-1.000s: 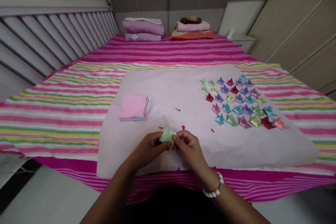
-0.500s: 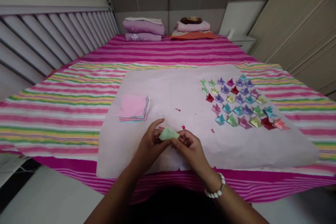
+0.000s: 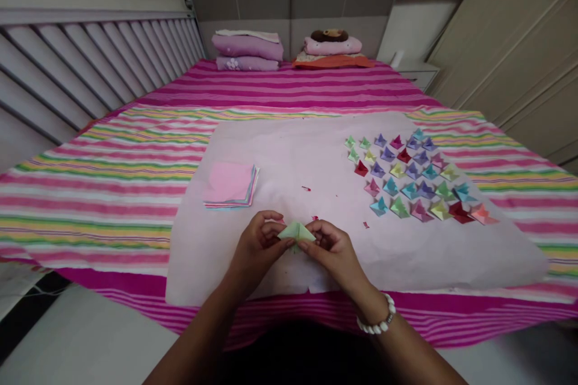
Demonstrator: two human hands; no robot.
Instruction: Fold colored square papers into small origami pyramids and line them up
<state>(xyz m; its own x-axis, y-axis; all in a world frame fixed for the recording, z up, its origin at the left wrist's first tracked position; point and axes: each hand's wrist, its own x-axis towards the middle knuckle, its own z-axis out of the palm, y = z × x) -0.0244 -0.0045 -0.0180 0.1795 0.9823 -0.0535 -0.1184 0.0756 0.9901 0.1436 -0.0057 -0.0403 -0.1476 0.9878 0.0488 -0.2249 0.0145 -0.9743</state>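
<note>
A small piece of folded light green paper [image 3: 297, 231] is held between both hands above the white sheet. My left hand [image 3: 262, 245] pinches its left side, thumb in front and fingers behind. My right hand [image 3: 332, 246] grips the right side in the same way, close to the other thumb. The paper has a peaked top and two pointed sides; its lower part is partly covered by the thumbs. Small red paper scraps [image 3: 306, 189] lie on the sheet beyond my hands.
The large white sheet [image 3: 280, 150] covers part of the striped bed [image 3: 112, 192]. On its left sits a stack of coloured square paper [image 3: 230, 183]. Several small folded paper boats [image 3: 400, 207] stand in rows at right. Folded bedding [image 3: 247, 48] rests by the headboard [image 3: 262, 3].
The green paper has turned from a tilted shape to a symmetrical peaked one. My left fingers have curled in closer to it, and my right hand has shifted slightly to the right.
</note>
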